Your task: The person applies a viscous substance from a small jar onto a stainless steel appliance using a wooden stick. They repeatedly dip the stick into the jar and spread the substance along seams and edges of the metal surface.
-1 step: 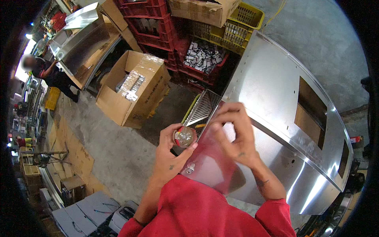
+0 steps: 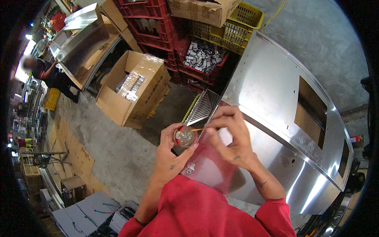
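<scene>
My left hand (image 2: pixel 170 152) is closed around a small clear round container (image 2: pixel 185 136) with a red and yellow band on its side. To its right my right hand (image 2: pixel 233 138) is pinched, thumb against fingers. From those fingertips a thin orange-yellow stick (image 2: pixel 197 129) reaches across to the container's upper edge; whether it goes inside, I cannot tell. Under my right hand lies a large shiny sheet-metal housing (image 2: pixel 272 152). Beyond the container leans a slotted metal grille (image 2: pixel 202 108). A small metal fitting (image 2: pixel 190 168) shows on the housing's near left corner.
An open cardboard box (image 2: pixel 134 93) stands on the floor to the left. Stacked red crates (image 2: pixel 152 29), one with small metal parts (image 2: pixel 203 56), and yellow crates (image 2: pixel 244 17) are at the far side. Another person (image 2: pixel 55 75) works at a bench at far left.
My right hand has shifted slightly left toward the container, and the orange-yellow stick now spans between its fingertips and the container. My left hand tilts the container a little; its grip is unchanged.
</scene>
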`<action>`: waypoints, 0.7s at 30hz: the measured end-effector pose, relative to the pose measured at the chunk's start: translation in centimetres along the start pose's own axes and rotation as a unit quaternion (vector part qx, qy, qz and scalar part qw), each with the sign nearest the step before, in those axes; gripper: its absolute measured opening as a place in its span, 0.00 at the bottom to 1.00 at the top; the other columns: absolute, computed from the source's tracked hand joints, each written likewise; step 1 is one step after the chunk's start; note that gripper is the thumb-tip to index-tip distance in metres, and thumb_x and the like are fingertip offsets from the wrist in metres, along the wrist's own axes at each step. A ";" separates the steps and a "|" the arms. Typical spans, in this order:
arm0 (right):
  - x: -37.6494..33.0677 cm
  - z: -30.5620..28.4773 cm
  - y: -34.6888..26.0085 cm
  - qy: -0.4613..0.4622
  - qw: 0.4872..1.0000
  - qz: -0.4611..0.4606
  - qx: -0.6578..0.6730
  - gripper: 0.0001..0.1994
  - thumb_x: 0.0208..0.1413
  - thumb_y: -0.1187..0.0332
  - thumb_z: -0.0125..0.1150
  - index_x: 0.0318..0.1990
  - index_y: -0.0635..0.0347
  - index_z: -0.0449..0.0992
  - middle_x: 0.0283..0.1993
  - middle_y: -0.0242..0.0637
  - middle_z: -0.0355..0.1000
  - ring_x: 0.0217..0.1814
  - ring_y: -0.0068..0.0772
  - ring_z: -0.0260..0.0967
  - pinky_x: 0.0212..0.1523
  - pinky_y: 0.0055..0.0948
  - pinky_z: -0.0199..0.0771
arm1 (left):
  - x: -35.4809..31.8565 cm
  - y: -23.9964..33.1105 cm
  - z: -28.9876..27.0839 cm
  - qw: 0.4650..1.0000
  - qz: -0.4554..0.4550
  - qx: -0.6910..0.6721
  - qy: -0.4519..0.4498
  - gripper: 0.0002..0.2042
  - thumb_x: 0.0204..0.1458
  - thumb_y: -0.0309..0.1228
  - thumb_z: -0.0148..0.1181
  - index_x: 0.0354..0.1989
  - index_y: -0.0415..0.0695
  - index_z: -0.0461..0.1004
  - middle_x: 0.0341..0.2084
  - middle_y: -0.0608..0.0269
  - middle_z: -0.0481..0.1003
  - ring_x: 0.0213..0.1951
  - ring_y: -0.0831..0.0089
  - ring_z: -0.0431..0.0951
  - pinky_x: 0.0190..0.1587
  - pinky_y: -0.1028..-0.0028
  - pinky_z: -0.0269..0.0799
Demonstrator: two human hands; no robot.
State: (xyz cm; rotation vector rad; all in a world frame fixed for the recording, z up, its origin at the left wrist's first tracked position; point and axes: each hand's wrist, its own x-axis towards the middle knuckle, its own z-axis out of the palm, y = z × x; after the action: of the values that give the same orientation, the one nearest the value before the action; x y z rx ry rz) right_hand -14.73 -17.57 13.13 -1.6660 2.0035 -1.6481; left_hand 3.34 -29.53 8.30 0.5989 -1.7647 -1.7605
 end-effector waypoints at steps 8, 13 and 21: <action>-0.8 1.5 0.8 -0.040 0.999 0.004 0.002 0.10 0.63 0.73 0.73 0.49 0.62 0.82 0.54 0.48 0.67 0.51 0.45 0.74 0.50 0.38 0.80 | 0.8 -0.1 0.4 0.999 0.002 0.028 -0.017 0.35 0.56 0.17 0.73 0.71 0.38 0.62 0.59 0.54 0.76 0.59 0.69 0.80 0.63 0.69 0.76; -0.8 1.4 1.1 -0.037 0.999 0.020 0.017 0.10 0.63 0.73 0.72 0.49 0.62 0.82 0.55 0.48 0.68 0.50 0.43 0.74 0.50 0.36 0.79 | 1.2 0.2 0.6 0.998 0.008 0.051 -0.022 0.35 0.56 0.18 0.74 0.71 0.38 0.62 0.59 0.54 0.76 0.59 0.70 0.80 0.63 0.68 0.76; 1.7 -3.2 4.7 0.122 0.989 0.062 0.049 0.07 0.67 0.71 0.69 0.47 0.62 0.80 0.50 0.43 0.72 0.49 0.35 0.73 0.50 0.32 0.76 | 1.4 0.1 1.4 0.997 -0.053 0.056 0.003 0.34 0.55 0.17 0.75 0.69 0.40 0.62 0.58 0.52 0.76 0.58 0.66 0.80 0.62 0.67 0.78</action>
State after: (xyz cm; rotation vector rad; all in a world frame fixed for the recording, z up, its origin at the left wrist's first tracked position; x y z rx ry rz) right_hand -20.58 -17.37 12.02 -1.3363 2.0393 -1.9507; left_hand 1.34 -29.42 8.53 0.7561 -1.8669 -1.7355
